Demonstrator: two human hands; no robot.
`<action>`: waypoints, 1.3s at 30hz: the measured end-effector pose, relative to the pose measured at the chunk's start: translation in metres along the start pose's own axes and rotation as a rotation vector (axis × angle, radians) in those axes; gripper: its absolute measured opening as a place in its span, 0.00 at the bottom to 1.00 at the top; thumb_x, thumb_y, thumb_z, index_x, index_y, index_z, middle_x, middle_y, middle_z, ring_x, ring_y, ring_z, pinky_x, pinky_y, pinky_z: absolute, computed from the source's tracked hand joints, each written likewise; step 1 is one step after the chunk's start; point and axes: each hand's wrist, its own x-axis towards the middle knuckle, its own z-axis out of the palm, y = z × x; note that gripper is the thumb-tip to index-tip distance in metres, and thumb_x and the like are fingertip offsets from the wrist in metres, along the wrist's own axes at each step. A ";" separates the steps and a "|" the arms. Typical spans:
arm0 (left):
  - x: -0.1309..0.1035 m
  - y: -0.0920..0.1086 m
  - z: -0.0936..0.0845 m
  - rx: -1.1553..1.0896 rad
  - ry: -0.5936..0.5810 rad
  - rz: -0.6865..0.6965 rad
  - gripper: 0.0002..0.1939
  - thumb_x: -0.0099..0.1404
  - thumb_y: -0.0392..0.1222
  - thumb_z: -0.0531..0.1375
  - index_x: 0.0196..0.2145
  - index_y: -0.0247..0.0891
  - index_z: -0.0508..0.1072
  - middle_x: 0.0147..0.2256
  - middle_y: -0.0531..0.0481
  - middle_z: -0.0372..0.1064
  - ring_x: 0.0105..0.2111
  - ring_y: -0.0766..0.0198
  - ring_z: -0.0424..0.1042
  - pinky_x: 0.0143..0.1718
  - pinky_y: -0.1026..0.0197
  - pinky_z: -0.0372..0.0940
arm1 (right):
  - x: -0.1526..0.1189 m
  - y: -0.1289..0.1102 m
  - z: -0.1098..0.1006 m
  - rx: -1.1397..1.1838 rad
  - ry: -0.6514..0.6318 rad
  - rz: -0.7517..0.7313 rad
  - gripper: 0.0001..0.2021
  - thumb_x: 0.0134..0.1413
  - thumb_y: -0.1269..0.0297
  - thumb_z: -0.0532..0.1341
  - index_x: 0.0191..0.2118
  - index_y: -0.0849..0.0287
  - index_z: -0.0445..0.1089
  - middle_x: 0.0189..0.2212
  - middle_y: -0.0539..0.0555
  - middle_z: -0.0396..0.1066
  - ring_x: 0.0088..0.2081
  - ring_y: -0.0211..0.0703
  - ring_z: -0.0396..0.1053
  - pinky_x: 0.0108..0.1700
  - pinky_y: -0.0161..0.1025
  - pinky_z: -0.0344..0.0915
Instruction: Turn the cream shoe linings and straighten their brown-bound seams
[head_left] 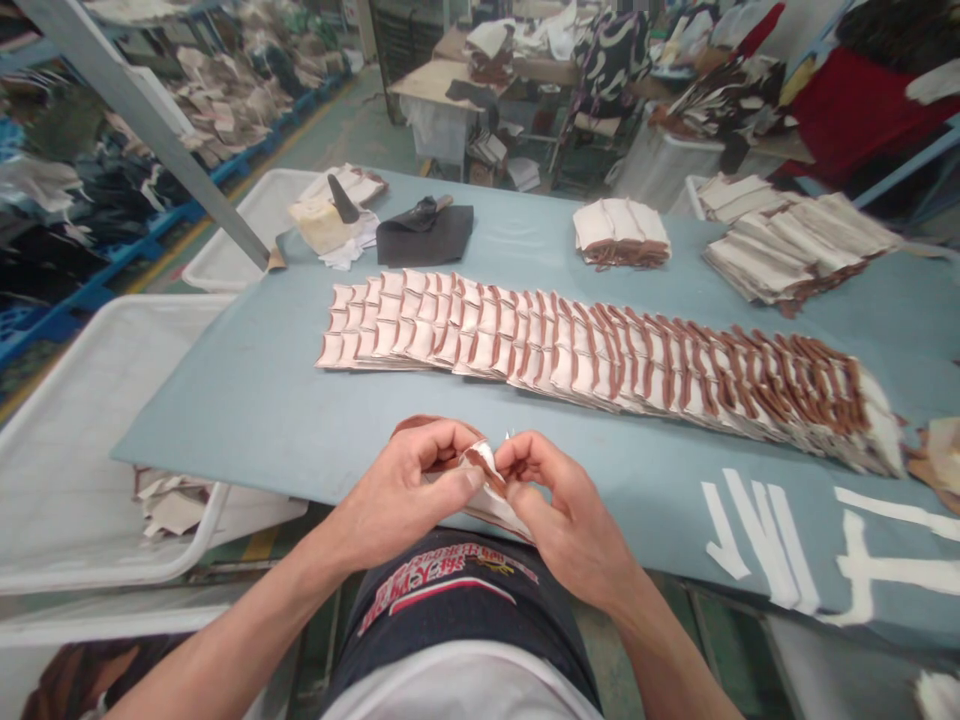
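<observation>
Both hands meet at the table's near edge on one brown-and-white leather piece (491,477). My left hand (424,470) pinches its left side, thumb on top and fingers curled. On its right side, my right hand (551,490) grips the edge between thumb and bent fingers. The piece is bent upward between them, and part of it is hidden under the hands. A brown edge of leather (416,424) shows behind my left hand. Beyond them lies a long overlapping row of pale pieces with brown edges (525,340).
White strips (765,540) lie on the blue table (247,400) at right. Stacked pieces (621,230) and a larger pile (802,245) sit at the back. A black cloth (425,235) lies beside a yellowish block (322,222). White bins (90,400) stand left, near a metal post (165,140).
</observation>
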 end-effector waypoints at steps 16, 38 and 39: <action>-0.017 0.013 -0.017 0.223 -0.047 0.195 0.07 0.61 0.35 0.58 0.26 0.35 0.71 0.22 0.56 0.61 0.23 0.71 0.58 0.25 0.67 0.54 | 0.033 -0.011 -0.008 -0.064 -0.184 -0.504 0.20 0.52 0.62 0.66 0.51 0.56 0.67 0.46 0.56 0.77 0.45 0.47 0.75 0.51 0.43 0.70; -0.023 -0.003 -0.026 -0.052 -0.069 -0.028 0.21 0.69 0.55 0.58 0.26 0.37 0.63 0.25 0.55 0.60 0.25 0.68 0.56 0.26 0.66 0.53 | 0.051 -0.028 -0.004 -0.036 -0.582 -0.084 0.18 0.53 0.58 0.71 0.25 0.57 0.61 0.22 0.41 0.55 0.24 0.32 0.51 0.23 0.31 0.47; -0.022 -0.005 -0.029 -0.097 -0.101 -0.043 0.23 0.69 0.58 0.59 0.26 0.36 0.63 0.26 0.55 0.59 0.25 0.69 0.55 0.26 0.66 0.52 | 0.051 -0.024 -0.002 0.026 -0.591 -0.067 0.16 0.54 0.58 0.70 0.26 0.57 0.62 0.23 0.42 0.56 0.25 0.32 0.52 0.24 0.30 0.49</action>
